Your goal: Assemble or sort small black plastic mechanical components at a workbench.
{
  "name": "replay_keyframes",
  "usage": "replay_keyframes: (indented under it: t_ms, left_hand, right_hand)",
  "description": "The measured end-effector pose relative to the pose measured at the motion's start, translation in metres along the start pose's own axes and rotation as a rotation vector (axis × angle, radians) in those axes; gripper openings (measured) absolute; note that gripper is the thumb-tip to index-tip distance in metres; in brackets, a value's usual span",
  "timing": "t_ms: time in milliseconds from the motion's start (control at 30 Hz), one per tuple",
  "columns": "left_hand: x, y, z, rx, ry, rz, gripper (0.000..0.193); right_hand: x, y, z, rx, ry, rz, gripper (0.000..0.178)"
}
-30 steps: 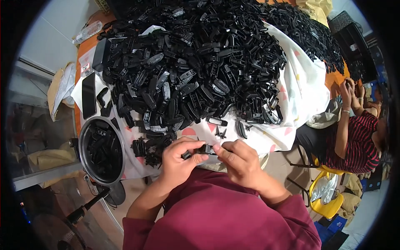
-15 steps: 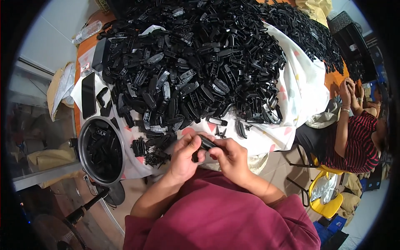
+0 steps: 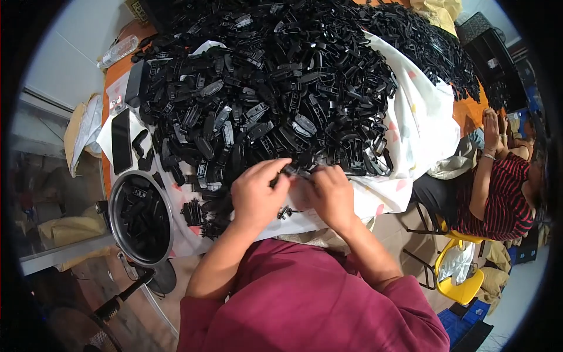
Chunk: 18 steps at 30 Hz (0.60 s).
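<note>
At the near edge of a large heap of black plastic clip-like parts (image 3: 281,88), both my hands are over the patterned white cloth (image 3: 422,117). My left hand (image 3: 258,193) has its fingers closed round a small black plastic part (image 3: 291,170) at its fingertips. Close by on the right, my right hand (image 3: 334,196) has curled fingers beside the same dark part. Motion blurs its fingertips, so its hold is unclear. Below and between the hands, a few tiny black pieces (image 3: 284,212) lie on the cloth.
At the left stands a metal-rimmed bowl (image 3: 169,234) holding black parts, with a phone (image 3: 121,141) behind it. Small black pieces (image 3: 192,212) lie beside the bowl. A plastic bottle (image 3: 119,50) rests far left. Another person (image 3: 495,196) sits at the right near a yellow chair (image 3: 463,287).
Both hands have moved forward from near my body to the heap's near edge. The black part held between them before is no longer there in the same pose.
</note>
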<state>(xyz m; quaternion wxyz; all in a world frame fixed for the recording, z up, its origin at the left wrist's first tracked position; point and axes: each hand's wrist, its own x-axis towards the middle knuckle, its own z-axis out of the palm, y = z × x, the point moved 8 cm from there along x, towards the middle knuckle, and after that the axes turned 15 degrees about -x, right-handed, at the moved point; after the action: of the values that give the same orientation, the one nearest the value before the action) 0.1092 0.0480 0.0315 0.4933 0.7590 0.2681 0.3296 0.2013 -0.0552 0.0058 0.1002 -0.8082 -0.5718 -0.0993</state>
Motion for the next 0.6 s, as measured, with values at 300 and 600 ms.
replay_keyframes:
  t_ms: [300, 600]
  left_hand:
    - [-0.023, -0.001, 0.002, -0.692, -0.073, -0.242, 0.007]
    - [-0.026, -0.005, 0.004, -0.731, -0.090, -0.212, 0.030]
  right_hand:
    - [0.007, -0.005, -0.017, 1.612, -0.100, 0.422, 0.045]
    - [-0.002, 0.005, -0.040, 1.336, 0.044, 0.425, 0.024]
